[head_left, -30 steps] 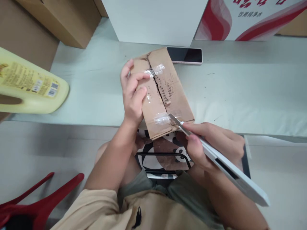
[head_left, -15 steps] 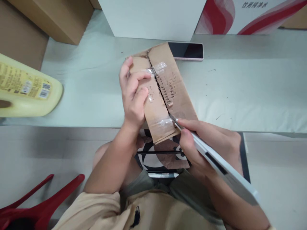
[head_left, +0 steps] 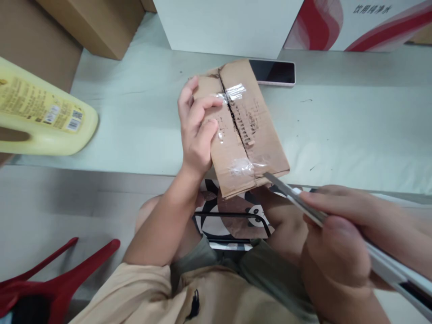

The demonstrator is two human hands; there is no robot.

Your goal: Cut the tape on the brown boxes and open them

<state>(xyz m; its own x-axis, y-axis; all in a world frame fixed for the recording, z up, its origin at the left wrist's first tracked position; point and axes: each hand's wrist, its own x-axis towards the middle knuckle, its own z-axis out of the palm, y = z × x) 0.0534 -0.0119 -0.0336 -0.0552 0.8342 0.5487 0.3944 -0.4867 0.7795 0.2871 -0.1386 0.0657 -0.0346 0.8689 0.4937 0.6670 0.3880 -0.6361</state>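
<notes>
A small cardboard box [head_left: 266,130] is tilted at the table's near edge, a dark slit running along its top seam. Strips of clear tape cross the seam near both ends, and the cardboard between them is scuffed. My left hand [head_left: 200,130] grips the box's left side, fingertips bent over the top. In my right hand [head_left: 340,243] is a utility knife [head_left: 313,211] with a pale handle. Its blade points at the box's near right end; whether the tip touches the cardboard I cannot tell.
A phone [head_left: 275,72] lies just behind the box. White and red-patterned cartons [head_left: 229,27] line the back. At left are a yellow bottle [head_left: 77,130] and brown boxes [head_left: 97,27]. A red stool [head_left: 67,283] is on the floor, lower left.
The knife has come out of the seam and moved right and toward me with my right hand. My left hand keeps its grip on the box. The whole view has shifted slightly.
</notes>
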